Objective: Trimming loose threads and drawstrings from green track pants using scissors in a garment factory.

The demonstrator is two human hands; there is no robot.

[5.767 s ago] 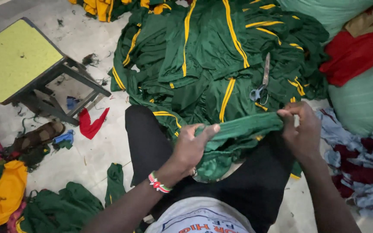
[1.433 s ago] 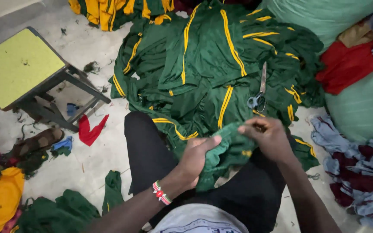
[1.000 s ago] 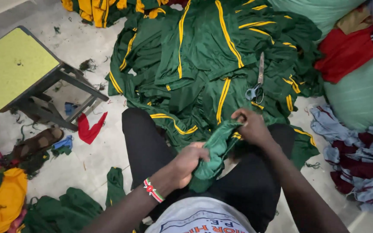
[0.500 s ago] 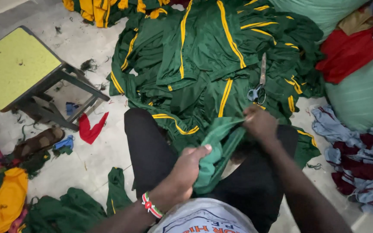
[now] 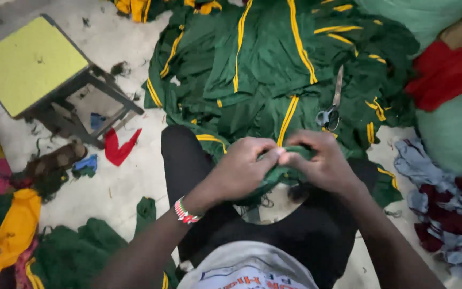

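I sit on the floor in black trousers, and both hands meet over my lap. My left hand (image 5: 241, 168) and my right hand (image 5: 322, 160) pinch a small bunched piece of green cloth (image 5: 287, 174) between their fingertips, thumbs nearly touching. A beaded band circles my left wrist (image 5: 186, 211). Just beyond my hands lies a big heap of green garments with yellow stripes (image 5: 274, 69). A pair of scissors (image 5: 331, 109) rests on that heap, close to my right hand.
A low stool with a yellow top (image 5: 30, 64) stands at the left. A red scrap (image 5: 117, 147) and sandals (image 5: 49, 163) lie by it. Green and orange cloth (image 5: 17, 235) piles at lower left; red, pale green and grey fabric (image 5: 450, 107) at right.
My hands have come together: earlier they held the green piece stretched apart and turned it, and now it is bunched small between both sets of fingertips.
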